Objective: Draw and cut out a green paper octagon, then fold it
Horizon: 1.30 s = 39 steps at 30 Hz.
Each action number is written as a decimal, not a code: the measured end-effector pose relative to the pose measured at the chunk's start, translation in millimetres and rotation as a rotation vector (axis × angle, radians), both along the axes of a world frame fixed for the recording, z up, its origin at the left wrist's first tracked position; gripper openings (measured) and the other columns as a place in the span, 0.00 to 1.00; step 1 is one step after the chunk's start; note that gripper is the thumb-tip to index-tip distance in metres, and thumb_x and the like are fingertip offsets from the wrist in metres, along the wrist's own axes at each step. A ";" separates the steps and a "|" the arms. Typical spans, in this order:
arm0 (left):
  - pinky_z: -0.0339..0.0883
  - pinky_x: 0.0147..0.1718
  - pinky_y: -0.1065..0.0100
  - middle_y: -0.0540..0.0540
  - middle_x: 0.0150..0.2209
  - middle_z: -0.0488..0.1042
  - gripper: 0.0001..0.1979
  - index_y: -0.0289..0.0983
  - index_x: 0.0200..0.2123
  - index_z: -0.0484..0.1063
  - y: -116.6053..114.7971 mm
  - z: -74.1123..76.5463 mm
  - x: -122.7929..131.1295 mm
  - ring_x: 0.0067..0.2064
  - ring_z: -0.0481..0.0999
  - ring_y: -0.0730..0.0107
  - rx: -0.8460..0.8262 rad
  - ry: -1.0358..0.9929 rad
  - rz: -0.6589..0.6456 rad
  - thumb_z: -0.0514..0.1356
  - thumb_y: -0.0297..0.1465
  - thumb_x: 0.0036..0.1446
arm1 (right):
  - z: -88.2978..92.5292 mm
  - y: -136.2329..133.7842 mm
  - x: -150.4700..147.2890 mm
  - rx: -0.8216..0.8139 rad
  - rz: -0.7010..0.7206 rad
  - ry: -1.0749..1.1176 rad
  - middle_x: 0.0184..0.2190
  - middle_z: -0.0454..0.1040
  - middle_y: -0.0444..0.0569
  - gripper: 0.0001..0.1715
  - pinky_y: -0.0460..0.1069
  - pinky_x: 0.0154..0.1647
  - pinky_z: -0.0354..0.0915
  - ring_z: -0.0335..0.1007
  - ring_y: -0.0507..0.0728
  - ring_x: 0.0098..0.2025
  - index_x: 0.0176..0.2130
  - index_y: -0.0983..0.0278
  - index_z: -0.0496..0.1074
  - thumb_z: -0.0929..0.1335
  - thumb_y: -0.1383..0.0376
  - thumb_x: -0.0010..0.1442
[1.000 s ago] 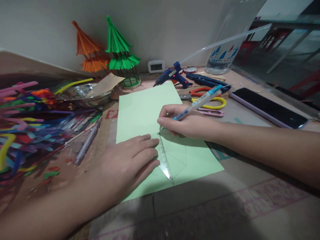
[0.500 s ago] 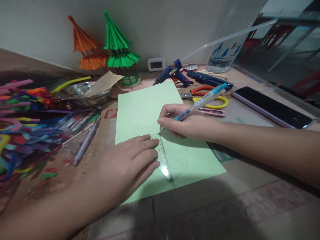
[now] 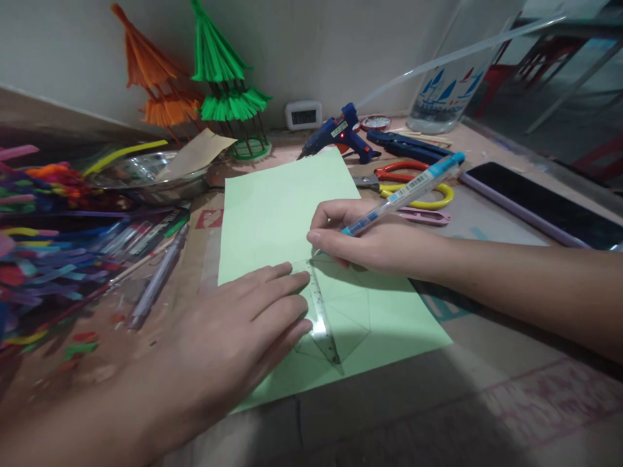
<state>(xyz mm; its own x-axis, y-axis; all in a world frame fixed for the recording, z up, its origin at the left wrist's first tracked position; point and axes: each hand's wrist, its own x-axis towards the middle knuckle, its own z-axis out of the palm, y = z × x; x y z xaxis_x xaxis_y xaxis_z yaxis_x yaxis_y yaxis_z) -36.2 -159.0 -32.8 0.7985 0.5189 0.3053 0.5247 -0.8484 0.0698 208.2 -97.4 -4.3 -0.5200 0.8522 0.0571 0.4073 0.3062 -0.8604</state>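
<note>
A sheet of light green paper (image 3: pixel 272 214) lies on the table, with thin drawn lines forming a many-sided figure. My left hand (image 3: pixel 253 318) rests flat on it, fingers stretched out and pressing the edge of a clear ruler (image 3: pixel 320 318). The ruler runs up the sheet, its near end showing past my fingers. In my right hand (image 3: pixel 360 233) is a blue-capped pen (image 3: pixel 406 194), held in a writing grip. Its tip is at the ruler's far end, partly hidden by my fingers.
Behind the paper are a blue glue gun (image 3: pixel 335 133), a small digital clock (image 3: pixel 304 117), and orange (image 3: pixel 150 58) and green (image 3: pixel 221 58) tower models. Pliers (image 3: pixel 418 185), a utility knife (image 3: pixel 409 148) and a phone (image 3: pixel 540 201) lie right. Pipe cleaners (image 3: pixel 43 259) and a metal bowl (image 3: pixel 146 178) fill the left.
The camera view has shifted slightly closer and lower over the table. Both hands, the ruler and the pen keep nearly the same places on the paper.
</note>
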 end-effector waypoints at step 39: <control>0.83 0.47 0.52 0.43 0.50 0.84 0.13 0.38 0.42 0.74 1.3 6.4 10.1 0.53 0.83 0.51 0.057 -0.072 0.010 0.51 0.33 0.74 | -2.4 1.5 0.5 -0.045 -0.040 -0.051 0.20 0.70 0.39 0.14 0.46 0.23 0.55 0.64 0.50 0.22 0.34 0.62 0.71 0.69 0.54 0.65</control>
<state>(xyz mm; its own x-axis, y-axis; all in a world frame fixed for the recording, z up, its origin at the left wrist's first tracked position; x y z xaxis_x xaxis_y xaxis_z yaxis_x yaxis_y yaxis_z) -26.1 -157.7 -26.4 0.7682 0.5069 0.3911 0.5287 -0.8468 0.0590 208.7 -95.9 -6.7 -0.4868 0.8735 -0.0076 0.4616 0.2499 -0.8511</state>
